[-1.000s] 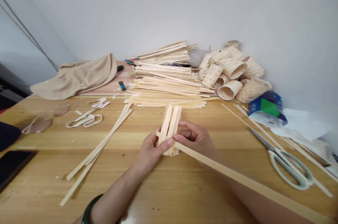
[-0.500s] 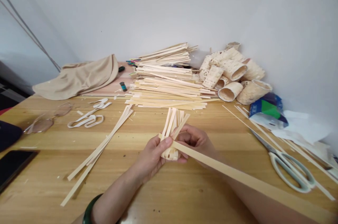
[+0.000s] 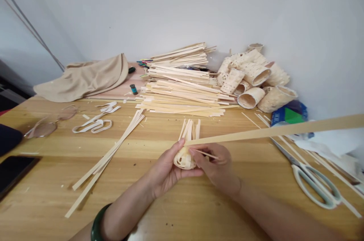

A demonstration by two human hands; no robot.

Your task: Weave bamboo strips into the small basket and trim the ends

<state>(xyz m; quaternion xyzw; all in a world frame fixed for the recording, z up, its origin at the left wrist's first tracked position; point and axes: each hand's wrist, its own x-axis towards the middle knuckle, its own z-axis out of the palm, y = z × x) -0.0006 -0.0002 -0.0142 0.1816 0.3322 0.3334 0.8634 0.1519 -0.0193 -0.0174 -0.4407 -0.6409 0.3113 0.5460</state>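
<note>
Closest to me, over the wooden counter (image 3: 159,214), the left hand (image 3: 167,164) has its grip wrapped around a little woven piece (image 3: 184,159), with the thumb near its top. The right hand (image 3: 220,167) has its grip pinching a thin strip (image 3: 209,154) that sticks out from that piece. A long strip (image 3: 270,132) runs from the left thumb off to the right. I think that thumb should press firmly, so nothing slips. The long strip should lie flat and snug, with no twist, and the thin one should bend gently so it doesn't crack. A bit farther off, scissors (image 3: 297,163) lie on the right and loose strips (image 3: 113,148) on the left. At the back are a big pile of strips (image 3: 182,91) and some woven tubes (image 3: 254,70).
</note>
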